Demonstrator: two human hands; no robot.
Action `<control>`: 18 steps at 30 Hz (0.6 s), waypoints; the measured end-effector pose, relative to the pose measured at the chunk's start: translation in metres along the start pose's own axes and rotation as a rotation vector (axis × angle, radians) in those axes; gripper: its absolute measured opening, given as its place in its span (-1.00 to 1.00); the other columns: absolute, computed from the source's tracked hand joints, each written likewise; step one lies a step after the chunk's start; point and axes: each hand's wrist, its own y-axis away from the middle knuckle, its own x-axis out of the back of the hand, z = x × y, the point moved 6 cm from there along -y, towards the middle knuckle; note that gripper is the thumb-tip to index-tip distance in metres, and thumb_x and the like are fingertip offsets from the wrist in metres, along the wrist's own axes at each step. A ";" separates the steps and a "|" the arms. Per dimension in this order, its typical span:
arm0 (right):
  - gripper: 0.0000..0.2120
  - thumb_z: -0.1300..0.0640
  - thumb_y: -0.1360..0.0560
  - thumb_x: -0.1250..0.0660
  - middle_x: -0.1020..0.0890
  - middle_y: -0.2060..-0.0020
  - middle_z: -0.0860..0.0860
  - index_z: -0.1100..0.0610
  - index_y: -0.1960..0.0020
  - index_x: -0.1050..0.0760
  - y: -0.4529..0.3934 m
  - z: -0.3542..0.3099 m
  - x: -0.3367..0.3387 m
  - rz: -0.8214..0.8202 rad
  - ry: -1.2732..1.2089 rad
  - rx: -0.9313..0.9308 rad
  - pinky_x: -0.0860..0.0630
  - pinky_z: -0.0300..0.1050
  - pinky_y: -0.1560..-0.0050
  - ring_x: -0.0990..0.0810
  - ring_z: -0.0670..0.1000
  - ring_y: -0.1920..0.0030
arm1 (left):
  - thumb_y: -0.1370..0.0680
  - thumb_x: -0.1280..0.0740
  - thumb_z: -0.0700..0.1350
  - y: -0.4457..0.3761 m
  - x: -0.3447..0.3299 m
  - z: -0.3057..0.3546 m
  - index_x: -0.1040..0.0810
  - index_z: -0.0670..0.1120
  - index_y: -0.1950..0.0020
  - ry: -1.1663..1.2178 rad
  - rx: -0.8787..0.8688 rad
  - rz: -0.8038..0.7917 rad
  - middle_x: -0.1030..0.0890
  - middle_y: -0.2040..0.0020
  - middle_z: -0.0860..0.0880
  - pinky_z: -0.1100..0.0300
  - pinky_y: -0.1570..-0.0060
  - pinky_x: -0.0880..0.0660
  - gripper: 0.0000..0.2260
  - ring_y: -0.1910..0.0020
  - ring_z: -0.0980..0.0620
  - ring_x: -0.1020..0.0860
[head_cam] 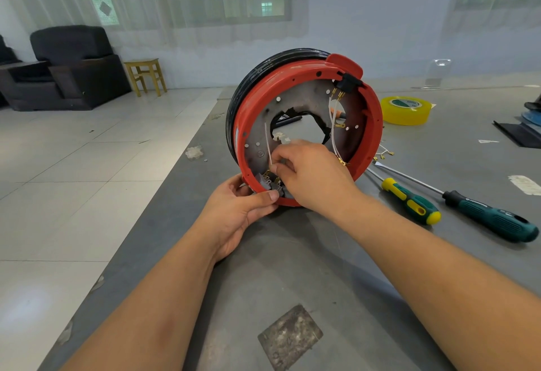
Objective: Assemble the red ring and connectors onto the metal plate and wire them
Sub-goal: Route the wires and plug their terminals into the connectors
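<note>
Right hand: the right hand [307,171] reaches in over the near rim, fingertips pinched on the lower end of a thin white wire [268,148], right above the connector.
Left hand: the left hand [240,209] grips the ring's near-bottom edge, thumb pressed on the front of the rim, fingers curled behind; it is steadying the whole assembly on its edge.
Connector: the grey connector [268,184] sits in the bottom of the ring, just below the right fingertips and just above the left thumb, brass tabs showing at its top.
Key relation: the wire runs roughly upright, leaning slightly left, from the pinch up across the plate; the connector's tabs lie straight down from the pinched end, so the push looks to be downward and short. The right hand is the nearer one to the tabs.
Red ring: the red ring [371,124] stands upright on the grey table [292,268], already seated round the metal plate [260,124], black cable coil behind it.
Far connector: a black connector [348,79] at the top right of the ring, with brass pins and two white wires [332,124] hanging down the right side, their lower ends loose.
Step, my read: wiring the bottom connector; the right-side leads look still to be fitted.
Off to the right: two screwdrivers [409,199], loose brass terminals [385,155], a yellow tape roll [407,110].
</note>
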 end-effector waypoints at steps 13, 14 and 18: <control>-0.90 0.08 -0.55 -0.44 -0.39 0.50 -0.15 0.02 0.14 -0.65 0.003 0.012 0.000 0.115 -0.201 -0.106 -0.27 -0.27 0.31 -0.40 -0.16 0.42 | -0.33 -0.61 -0.34 0.000 0.001 0.001 -0.51 -0.20 -0.40 0.141 -0.032 -0.044 -0.67 -0.20 -0.19 -0.01 -0.01 -0.69 -0.34 -0.18 -0.25 -0.70; -0.90 0.09 -0.55 -0.44 -0.40 0.51 -0.13 0.03 0.14 -0.66 0.003 0.012 -0.001 0.110 -0.220 -0.112 -0.25 -0.31 0.32 -0.42 -0.16 0.43 | -0.33 -0.60 -0.34 0.000 0.001 0.001 -0.51 -0.23 -0.38 0.150 -0.032 -0.047 -0.68 -0.19 -0.18 -0.02 0.00 -0.69 -0.36 -0.17 -0.24 -0.70; -0.89 0.11 -0.55 -0.44 -0.42 0.53 -0.14 0.07 0.14 -0.67 0.004 0.013 -0.002 0.087 -0.265 -0.135 -0.24 -0.37 0.34 -0.45 -0.18 0.42 | -0.38 -0.54 -0.37 0.000 0.002 -0.001 -0.49 -0.23 -0.39 0.146 -0.028 -0.061 -0.70 -0.19 -0.19 -0.04 -0.02 -0.69 -0.40 -0.18 -0.25 -0.70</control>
